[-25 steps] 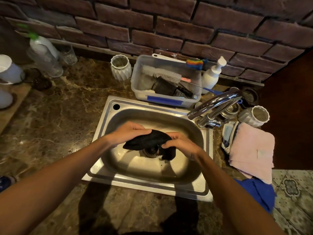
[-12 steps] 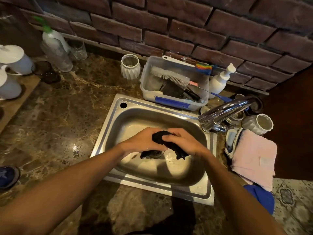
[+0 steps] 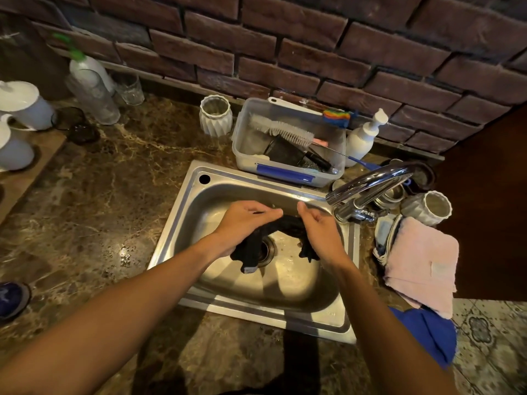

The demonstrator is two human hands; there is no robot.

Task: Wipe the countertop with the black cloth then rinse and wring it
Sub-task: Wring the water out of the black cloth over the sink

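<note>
The black cloth point(image 3: 281, 227) is twisted into a rope over the steel sink point(image 3: 199, 206), above the drain point(image 3: 266, 249). My left hand point(image 3: 242, 222) grips its left end, and a loose tail hangs below that hand. My right hand point(image 3: 320, 230) grips the right end, with another short tail hanging under it. Both hands are in the middle of the basin, a little left of the chrome tap point(image 3: 368, 183). No water is seen running from the tap. The brown marble countertop point(image 3: 94, 195) lies to the left and in front of the sink.
Behind the sink stands a clear plastic tub point(image 3: 288, 146) with brushes, beside a white ribbed cup point(image 3: 216, 115) and a pump bottle point(image 3: 363, 136). A pink towel point(image 3: 422, 263) and a blue cloth point(image 3: 427, 334) lie at the right. Glasses, a spray bottle point(image 3: 88, 69) and white jars point(image 3: 20, 102) stand at the left.
My hands have moved apart and the bunched cloth has been drawn out into a twisted rope between them. The camera has tilted down slightly.
</note>
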